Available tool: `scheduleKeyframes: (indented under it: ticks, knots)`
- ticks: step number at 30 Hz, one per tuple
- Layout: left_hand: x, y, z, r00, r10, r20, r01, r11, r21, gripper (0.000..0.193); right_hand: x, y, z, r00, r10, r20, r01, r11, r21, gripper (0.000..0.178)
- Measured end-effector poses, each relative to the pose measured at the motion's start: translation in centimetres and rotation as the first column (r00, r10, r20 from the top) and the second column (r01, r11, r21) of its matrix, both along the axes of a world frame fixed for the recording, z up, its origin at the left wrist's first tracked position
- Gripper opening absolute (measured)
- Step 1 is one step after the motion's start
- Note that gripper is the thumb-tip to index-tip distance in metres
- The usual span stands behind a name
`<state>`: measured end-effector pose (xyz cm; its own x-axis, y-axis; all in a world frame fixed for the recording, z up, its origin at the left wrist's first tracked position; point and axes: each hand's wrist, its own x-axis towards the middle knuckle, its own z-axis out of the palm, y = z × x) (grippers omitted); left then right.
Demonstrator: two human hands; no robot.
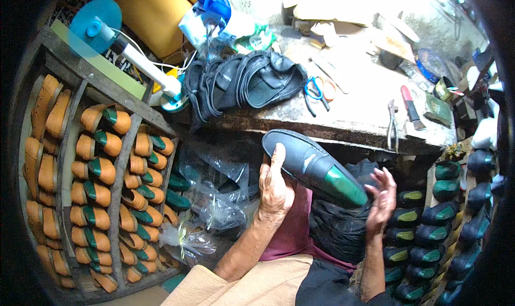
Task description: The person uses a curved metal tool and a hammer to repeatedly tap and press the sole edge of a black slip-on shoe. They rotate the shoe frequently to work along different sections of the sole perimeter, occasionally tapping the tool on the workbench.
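My left hand (277, 185) is closed around a black shoe (300, 155), its thumb lying along the near side of the upper. A green shoe last (344, 187) shows at the shoe's right end, the one tilted down toward my right. Stitching runs along the shoe's edge, and a pale patch of light falls on its strap. Right beside the green end is my right hand (382, 196), its fingers spread and slightly blurred. Whether its fingertips touch the last I cannot tell. Both hands are over my lap, in front of the workbench (343, 122).
Black shoe uppers (252, 83) are heaped on the bench beside blue-handled scissors (316, 96), pliers (393, 124) and a red-handled knife (412, 106). A rack (126, 161) of tan shoes stands left, near a turquoise fan (96, 24). Dark shoes on green lasts (437, 212) line the right.
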<state>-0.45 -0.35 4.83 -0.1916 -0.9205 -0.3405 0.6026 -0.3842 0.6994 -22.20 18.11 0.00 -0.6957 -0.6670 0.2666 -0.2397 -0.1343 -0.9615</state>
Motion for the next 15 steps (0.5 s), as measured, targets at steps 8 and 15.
scheduleKeyframes:
  ticks: [8,15]
  knots:
    - [-2.1,8.1,0.8,0.959,-0.054,0.278,0.174,0.887,-0.427,0.079,-1.1,-8.0,-2.8,0.580,-0.021,0.815,0.263,0.951,-0.163,0.056]
    - [-0.6,12.2,-0.7,0.841,-0.129,0.525,0.419,0.770,-0.482,0.094,-3.9,-9.1,-10.4,0.304,0.198,0.932,-0.134,0.977,-0.164,0.067]
